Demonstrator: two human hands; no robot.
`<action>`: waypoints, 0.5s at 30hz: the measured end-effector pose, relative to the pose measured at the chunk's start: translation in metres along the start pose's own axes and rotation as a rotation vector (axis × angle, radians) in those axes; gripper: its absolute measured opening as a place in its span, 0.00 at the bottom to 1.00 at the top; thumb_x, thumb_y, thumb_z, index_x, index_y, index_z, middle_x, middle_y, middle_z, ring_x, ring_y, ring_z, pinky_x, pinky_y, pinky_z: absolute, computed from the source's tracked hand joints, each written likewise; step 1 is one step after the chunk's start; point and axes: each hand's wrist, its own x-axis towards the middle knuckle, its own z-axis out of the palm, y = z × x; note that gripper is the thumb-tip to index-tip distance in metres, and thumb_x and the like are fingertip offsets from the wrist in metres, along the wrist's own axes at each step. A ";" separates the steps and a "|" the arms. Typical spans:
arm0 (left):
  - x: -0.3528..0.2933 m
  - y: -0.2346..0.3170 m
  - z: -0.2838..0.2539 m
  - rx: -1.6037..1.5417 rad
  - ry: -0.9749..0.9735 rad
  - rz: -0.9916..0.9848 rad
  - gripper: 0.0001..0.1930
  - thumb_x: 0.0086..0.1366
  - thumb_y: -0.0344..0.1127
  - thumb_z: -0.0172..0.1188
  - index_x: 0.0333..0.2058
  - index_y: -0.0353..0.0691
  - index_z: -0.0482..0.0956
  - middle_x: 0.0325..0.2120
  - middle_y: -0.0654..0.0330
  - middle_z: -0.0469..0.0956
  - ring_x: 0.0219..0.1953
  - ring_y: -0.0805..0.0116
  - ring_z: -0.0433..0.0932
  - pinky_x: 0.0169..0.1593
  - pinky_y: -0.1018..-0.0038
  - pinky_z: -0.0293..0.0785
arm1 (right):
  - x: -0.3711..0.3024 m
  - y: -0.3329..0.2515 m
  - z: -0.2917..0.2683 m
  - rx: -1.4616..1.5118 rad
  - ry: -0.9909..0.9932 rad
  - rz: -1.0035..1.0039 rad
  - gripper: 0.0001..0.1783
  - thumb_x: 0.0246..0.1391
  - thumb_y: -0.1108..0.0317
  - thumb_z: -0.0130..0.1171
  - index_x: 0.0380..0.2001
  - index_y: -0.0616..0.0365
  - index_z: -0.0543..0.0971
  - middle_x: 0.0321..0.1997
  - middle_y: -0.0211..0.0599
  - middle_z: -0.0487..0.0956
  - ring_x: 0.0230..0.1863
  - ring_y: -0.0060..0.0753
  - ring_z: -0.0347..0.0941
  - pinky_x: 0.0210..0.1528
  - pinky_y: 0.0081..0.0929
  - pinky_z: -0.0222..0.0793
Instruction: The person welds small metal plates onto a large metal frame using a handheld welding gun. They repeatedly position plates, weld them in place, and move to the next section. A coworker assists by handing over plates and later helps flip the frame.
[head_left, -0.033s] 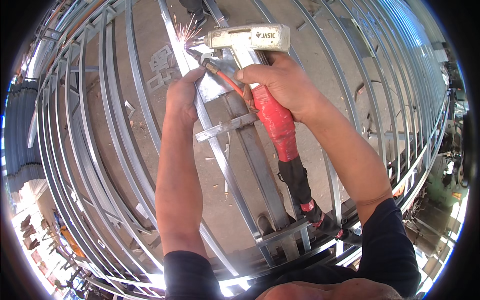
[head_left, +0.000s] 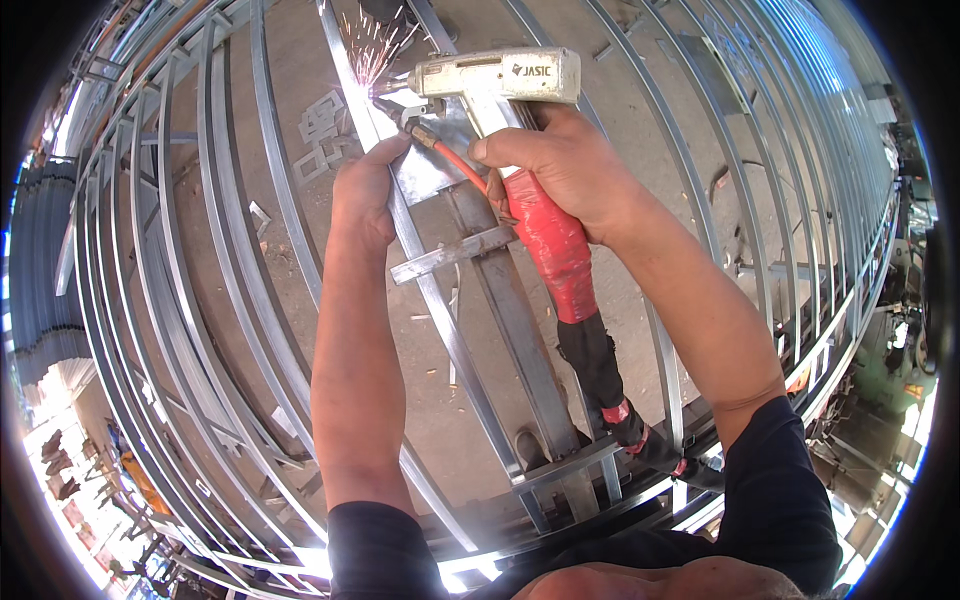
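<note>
My right hand (head_left: 560, 165) is wrapped round the grip of a white welding gun (head_left: 500, 78), its fingers mostly hidden. The gun's nozzle points left and meets a silver metal tube (head_left: 445, 325), where a bright glow and a spray of sparks (head_left: 370, 60) rise. My left hand (head_left: 368, 185) grips this tube a little nearer than the weld spot, thumb on top. A shiny flat metal plate (head_left: 430, 170) lies beside the tube, under the gun. Red tape wraps the gun's cable (head_left: 550, 240), and a thin orange hose (head_left: 460, 160) runs up to the nozzle.
Long parallel metal bars (head_left: 210, 200) stretch left and right over the concrete floor. A short crosspiece (head_left: 450, 255) lies across the tube and a darker beam (head_left: 520, 340). Flat metal offcuts (head_left: 320, 130) lie on the floor. Another person's dark-clad leg (head_left: 385, 10) shows at the far edge.
The spray of sparks has grown taller and wider. Both hands, the welding gun and the tube hold their places.
</note>
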 end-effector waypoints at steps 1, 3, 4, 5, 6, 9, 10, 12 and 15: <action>0.000 0.000 0.000 0.003 0.004 0.002 0.15 0.69 0.25 0.57 0.49 0.17 0.75 0.41 0.43 0.82 0.39 0.55 0.86 0.43 0.63 0.85 | 0.000 0.001 -0.001 -0.006 0.005 0.005 0.16 0.49 0.68 0.64 0.39 0.68 0.81 0.31 0.42 0.81 0.26 0.30 0.78 0.28 0.31 0.75; 0.000 0.000 0.000 0.008 0.012 0.007 0.15 0.69 0.25 0.56 0.49 0.17 0.75 0.41 0.43 0.82 0.39 0.55 0.86 0.42 0.63 0.86 | 0.000 0.001 -0.001 -0.015 0.008 0.009 0.16 0.49 0.68 0.64 0.39 0.69 0.81 0.31 0.42 0.81 0.27 0.31 0.78 0.29 0.31 0.75; 0.000 0.000 -0.001 0.001 0.009 0.008 0.15 0.69 0.25 0.56 0.49 0.17 0.75 0.41 0.43 0.82 0.38 0.55 0.86 0.42 0.63 0.86 | 0.000 0.000 -0.001 -0.019 0.004 0.008 0.16 0.49 0.68 0.64 0.39 0.69 0.81 0.31 0.42 0.81 0.27 0.31 0.78 0.29 0.31 0.75; 0.001 0.000 -0.002 -0.006 0.005 0.009 0.15 0.69 0.25 0.56 0.49 0.17 0.75 0.41 0.43 0.82 0.38 0.54 0.86 0.41 0.63 0.86 | -0.001 -0.001 0.000 -0.023 0.001 0.007 0.17 0.49 0.68 0.64 0.39 0.69 0.80 0.31 0.43 0.81 0.27 0.31 0.78 0.29 0.31 0.75; -0.001 0.001 0.000 -0.013 0.000 0.010 0.15 0.69 0.25 0.57 0.48 0.16 0.75 0.41 0.42 0.82 0.38 0.54 0.86 0.41 0.63 0.86 | -0.001 -0.001 -0.001 -0.024 0.001 0.009 0.16 0.50 0.67 0.65 0.40 0.68 0.80 0.29 0.42 0.81 0.26 0.31 0.78 0.28 0.31 0.75; -0.007 0.004 0.007 0.035 0.056 0.032 0.15 0.67 0.24 0.57 0.48 0.16 0.74 0.40 0.42 0.82 0.38 0.54 0.86 0.40 0.63 0.86 | -0.002 -0.002 -0.001 -0.026 0.002 0.031 0.16 0.51 0.68 0.65 0.40 0.67 0.79 0.27 0.42 0.80 0.24 0.32 0.78 0.27 0.31 0.75; -0.006 0.004 0.006 0.029 0.051 0.036 0.15 0.67 0.24 0.57 0.48 0.16 0.74 0.40 0.42 0.82 0.38 0.54 0.86 0.40 0.63 0.86 | -0.004 -0.005 0.000 -0.026 0.005 0.050 0.16 0.49 0.68 0.64 0.40 0.69 0.79 0.29 0.43 0.81 0.26 0.32 0.78 0.28 0.32 0.75; -0.004 0.003 0.004 0.016 0.041 0.042 0.15 0.66 0.24 0.58 0.48 0.16 0.74 0.40 0.42 0.82 0.37 0.54 0.86 0.40 0.63 0.86 | -0.004 -0.005 0.000 -0.021 0.003 0.063 0.17 0.48 0.69 0.63 0.39 0.70 0.80 0.31 0.44 0.81 0.27 0.32 0.78 0.29 0.32 0.76; -0.006 0.004 0.005 0.014 0.047 0.044 0.15 0.66 0.23 0.58 0.48 0.15 0.74 0.40 0.41 0.82 0.37 0.54 0.86 0.40 0.63 0.86 | -0.005 -0.005 0.000 -0.011 -0.008 0.054 0.16 0.47 0.69 0.63 0.38 0.70 0.80 0.30 0.44 0.81 0.26 0.32 0.78 0.28 0.33 0.76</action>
